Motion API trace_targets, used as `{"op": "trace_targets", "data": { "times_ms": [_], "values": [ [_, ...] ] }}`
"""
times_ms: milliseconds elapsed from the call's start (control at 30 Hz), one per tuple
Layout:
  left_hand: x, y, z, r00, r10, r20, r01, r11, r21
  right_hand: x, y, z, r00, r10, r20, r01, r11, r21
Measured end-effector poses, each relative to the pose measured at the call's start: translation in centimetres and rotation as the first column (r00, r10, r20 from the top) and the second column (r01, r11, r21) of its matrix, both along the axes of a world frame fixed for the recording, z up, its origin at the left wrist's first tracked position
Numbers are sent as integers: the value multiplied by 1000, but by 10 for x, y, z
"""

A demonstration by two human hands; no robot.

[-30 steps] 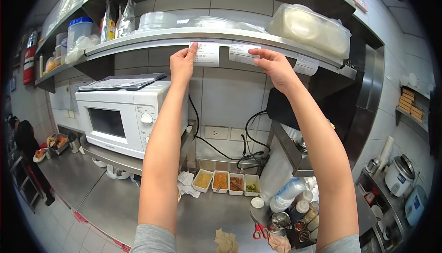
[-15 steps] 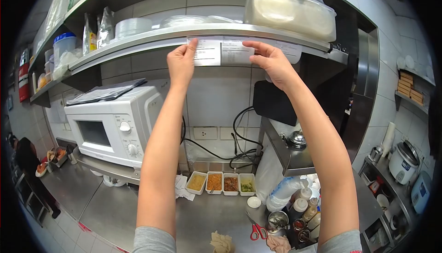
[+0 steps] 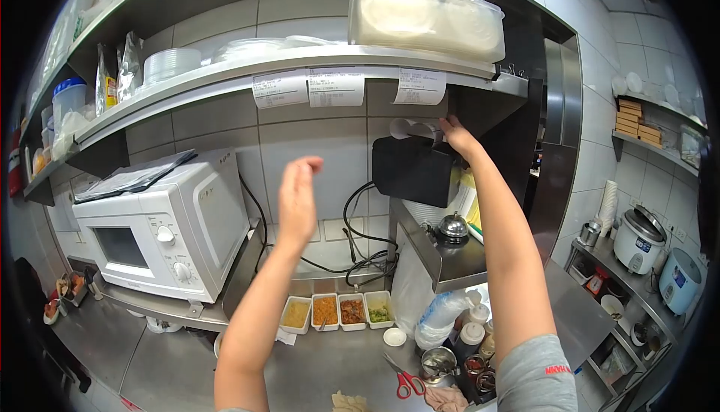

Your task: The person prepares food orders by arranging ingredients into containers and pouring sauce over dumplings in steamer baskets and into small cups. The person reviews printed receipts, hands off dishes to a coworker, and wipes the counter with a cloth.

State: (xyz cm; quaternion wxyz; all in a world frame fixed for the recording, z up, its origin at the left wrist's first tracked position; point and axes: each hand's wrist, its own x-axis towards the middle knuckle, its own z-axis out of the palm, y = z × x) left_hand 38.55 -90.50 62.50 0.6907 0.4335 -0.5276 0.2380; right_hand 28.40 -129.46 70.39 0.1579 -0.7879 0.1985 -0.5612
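The right hand (image 3: 459, 136) is reaching to curled receipt paper (image 3: 401, 127) at one o'clock, fingers narrow, contact unclear; light pinching likely avoids creases. The left hand (image 3: 298, 206) is hovering empty, fingers extended, at nine o'clock.

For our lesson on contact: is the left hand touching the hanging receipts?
Apart. The head view shows tiled wall between the left hand and the receipts above it.

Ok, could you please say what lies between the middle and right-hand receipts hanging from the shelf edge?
Only a bare shelf edge separates the middle receipt from the right-hand receipt in the head view.
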Motion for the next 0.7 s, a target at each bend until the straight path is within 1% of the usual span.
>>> {"op": "trace_targets", "data": {
  "times_ms": [33,67,133,167,233,267,333,367,400,467,533,567,600,667,700],
  "values": [
    [-12,-2,-5,999,-27,18,26,999,40,1,-2,4,988,148,43,-151,984,98],
    [-15,-5,-10,996,-81,38,78,994,78,1,-4,5,980,182,74,-188,978,86],
    [-14,-12,-21,980,-189,63,177,971,161,-15,20,9,959,250,131,-261,963,67],
    [-16,-12,-23,965,-263,-18,258,929,264,-30,52,14,908,365,205,-394,911,125],
    [-19,-14,-26,905,-377,-196,425,797,430,-41,66,19,883,426,194,-441,897,35],
    [-22,-17,-26,867,-420,-269,499,749,436,-46,73,21,870,456,186,-463,886,-10],
    [-31,-27,-27,768,-490,-413,638,640,428,-62,114,17,815,546,195,-562,827,31],
    [-34,-33,-25,726,-542,-424,688,577,440,-66,132,11,783,590,198,-610,791,54],
    [-37,-37,-23,654,-590,-474,757,520,396,-67,142,4,697,679,231,-715,684,145],
    [-42,-42,-19,488,-668,-562,872,397,286,-75,174,-10,651,727,216,-759,621,196],
    [-41,-42,-13,304,-726,-617,952,244,182,-83,204,-23,601,772,205,-796,558,234],
    [-39,-39,-10,207,-746,-633,978,163,127,-88,219,-28,576,793,200,-812,526,252],
    [-40,-31,-6,166,-746,-645,986,127,106,-96,236,-32,529,828,187,-836,470,282],
    [-41,-10,0,83,-742,-665,997,54,63,-102,266,-38,490,853,180,-851,423,312],
    [-36,-4,2,-6,-752,-659,999,-28,23,-104,276,-42,479,865,150,-851,417,318]
  ]
}}
